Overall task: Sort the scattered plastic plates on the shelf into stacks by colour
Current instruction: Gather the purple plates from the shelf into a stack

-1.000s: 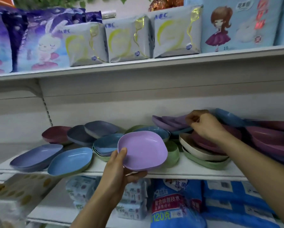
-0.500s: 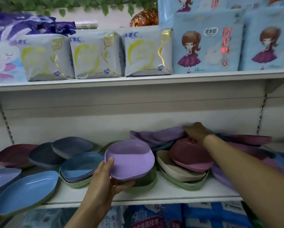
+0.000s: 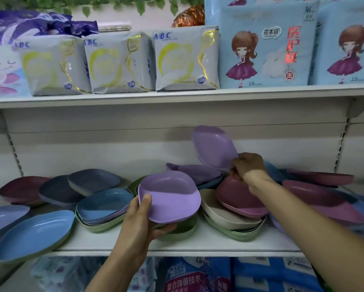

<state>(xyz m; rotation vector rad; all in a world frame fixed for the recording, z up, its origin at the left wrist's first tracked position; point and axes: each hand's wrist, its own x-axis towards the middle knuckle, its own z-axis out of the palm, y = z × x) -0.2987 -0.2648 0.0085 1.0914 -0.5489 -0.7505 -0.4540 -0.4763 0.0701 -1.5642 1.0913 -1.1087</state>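
My left hand [image 3: 139, 222] grips a lilac plate [image 3: 170, 197] by its near-left corner, held level above the shelf's front. My right hand [image 3: 247, 167] pinches a second lilac plate [image 3: 213, 147] by its lower edge; that plate is tilted up on edge, clear of the pile. Under it more lilac plates [image 3: 200, 172] lie at the back. A maroon plate [image 3: 238, 197] rests on a beige plate [image 3: 225, 216] and a green plate [image 3: 238, 233]. Blue plates [image 3: 103, 204] sit nested in a green one at centre left.
The white shelf [image 3: 177, 243] holds dark blue plates [image 3: 92, 181], a maroon plate [image 3: 22, 188] at far left, a light blue plate [image 3: 33, 232] near the front edge, and maroon plates [image 3: 324, 199] at right. The upper shelf [image 3: 177, 95] hangs low overhead with packaged goods.
My right hand has lifted a lilac plate off the back pile and tipped it upright. My left hand still holds its lilac plate in about the same spot.
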